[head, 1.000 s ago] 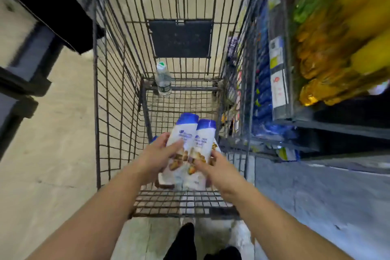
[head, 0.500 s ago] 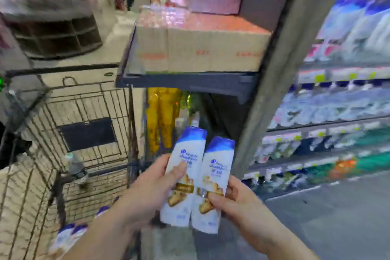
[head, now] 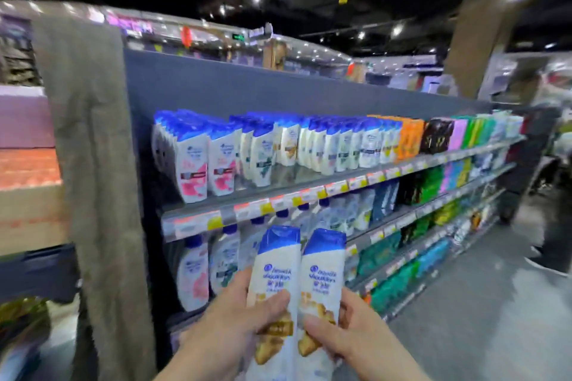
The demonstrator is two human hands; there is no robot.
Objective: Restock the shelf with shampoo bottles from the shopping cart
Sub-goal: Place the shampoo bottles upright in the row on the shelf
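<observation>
Two white shampoo bottles with blue caps and golden labels stand upright side by side in front of me. My left hand point(head: 238, 322) grips the left shampoo bottle point(head: 274, 281) and my right hand point(head: 349, 334) grips the right shampoo bottle point(head: 322, 281). The bottles are held in front of the lower shelves. The top shelf point(head: 278, 189) carries rows of similar white, blue-capped bottles, with a row of golden-label ones point(head: 289, 145) set back behind a bare patch of shelf. The shopping cart is out of view.
A brown pillar point(head: 99, 195) stands at the left end of the shelving. Further right the shelves hold orange, black, pink and green packs point(head: 439, 136). The grey aisle floor point(head: 495, 303) runs along the right, where a person's leg and shoe point(head: 551, 260) show at the edge.
My view has swung up and right from the cart to the shampoo shelving. Both hands lifted the two bottles out of the cart and carry them up before the shelves.
</observation>
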